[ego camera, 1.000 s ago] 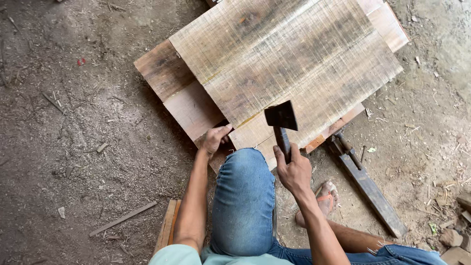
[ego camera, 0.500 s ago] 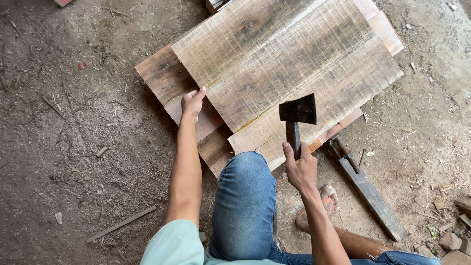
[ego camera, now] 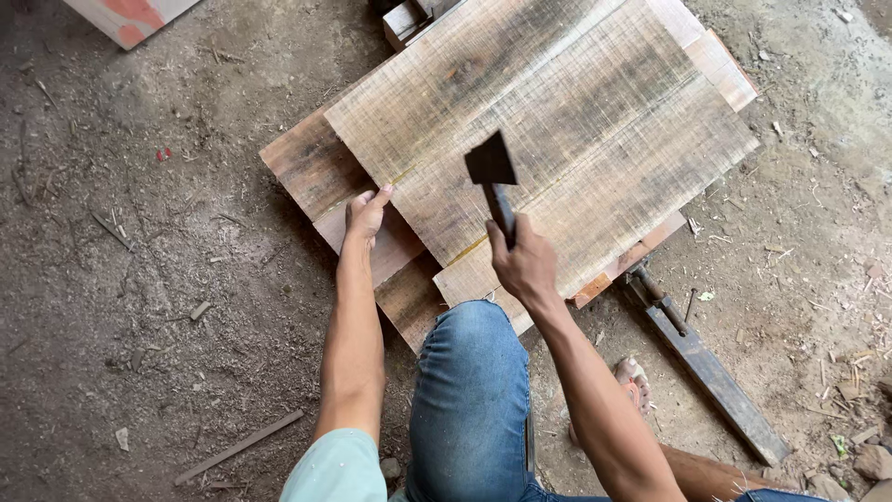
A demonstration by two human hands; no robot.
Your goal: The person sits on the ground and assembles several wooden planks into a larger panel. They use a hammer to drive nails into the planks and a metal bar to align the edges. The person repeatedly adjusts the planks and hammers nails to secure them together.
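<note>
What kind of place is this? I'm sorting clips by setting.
Most likely a rough woodworking yard or shed with a dirt floor. Rough-sawn planks lie on the ground, wood chips and offcuts are scattered about, and the right hand holds a hammer.

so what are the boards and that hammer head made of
Boards: rough-sawn bare wood, shown by grain and saw marks, no finish visible. Hammer head, held up by the right hand: dark, dull, probably steel, though the look leaves it open.

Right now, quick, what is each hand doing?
Left hand: open, fingers resting flat on the lower plank.
Right hand: closed around the handle of the hammer, raised over the boards.
</note>
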